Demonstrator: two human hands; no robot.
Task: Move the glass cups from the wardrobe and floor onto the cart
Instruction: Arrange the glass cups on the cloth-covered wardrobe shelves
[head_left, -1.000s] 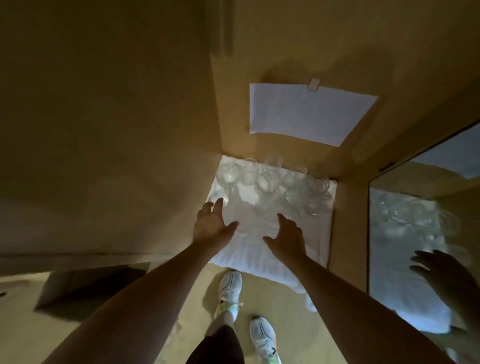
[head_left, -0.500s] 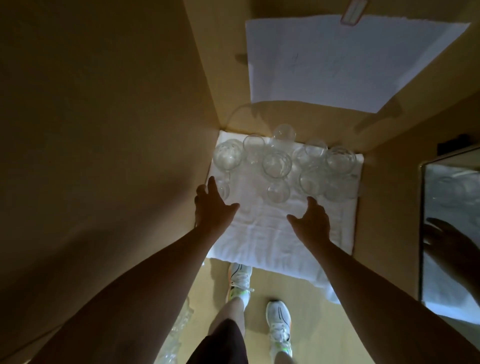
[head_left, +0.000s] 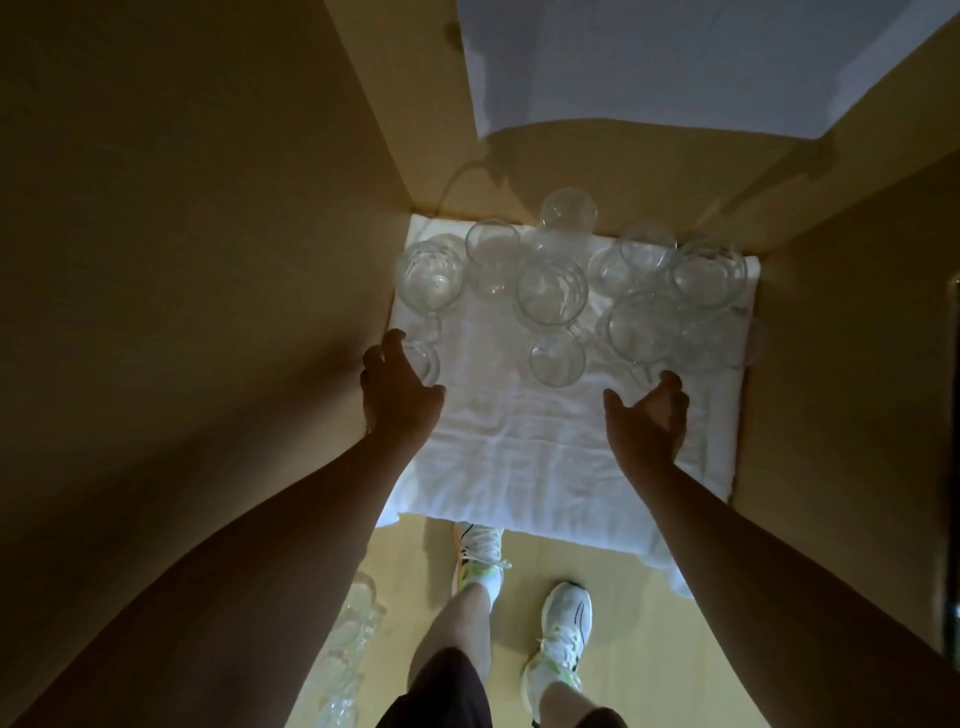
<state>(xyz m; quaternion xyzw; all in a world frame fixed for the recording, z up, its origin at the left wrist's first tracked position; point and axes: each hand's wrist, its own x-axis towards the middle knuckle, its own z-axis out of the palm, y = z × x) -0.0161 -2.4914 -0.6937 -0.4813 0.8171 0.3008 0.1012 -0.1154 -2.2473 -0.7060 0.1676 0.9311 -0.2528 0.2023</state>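
Note:
Several clear glass cups (head_left: 551, 290) stand on a white cloth (head_left: 519, 447) on the wardrobe's shelf, crowded toward the back. A small cup (head_left: 423, 361) stands at the left edge, and my left hand (head_left: 397, 392) hovers right beside it with fingers spread and holds nothing. Another small cup (head_left: 557, 359) stands in the middle front. My right hand (head_left: 647, 421) is cupped with its fingertips close to a large cup (head_left: 641, 327); it holds nothing. More glass cups (head_left: 353, 644) stand on the floor at the lower left.
The wardrobe's brown side walls (head_left: 208, 260) close in on both sides of the shelf. A white sheet of paper (head_left: 675, 62) hangs on the back wall. My feet in white shoes (head_left: 563, 634) stand on the wooden floor below the shelf's front edge.
The view has drawn closer to the shelf. Both hands have moved forward over the cloth toward the cups and apart, the right one turning into a cupped shape.

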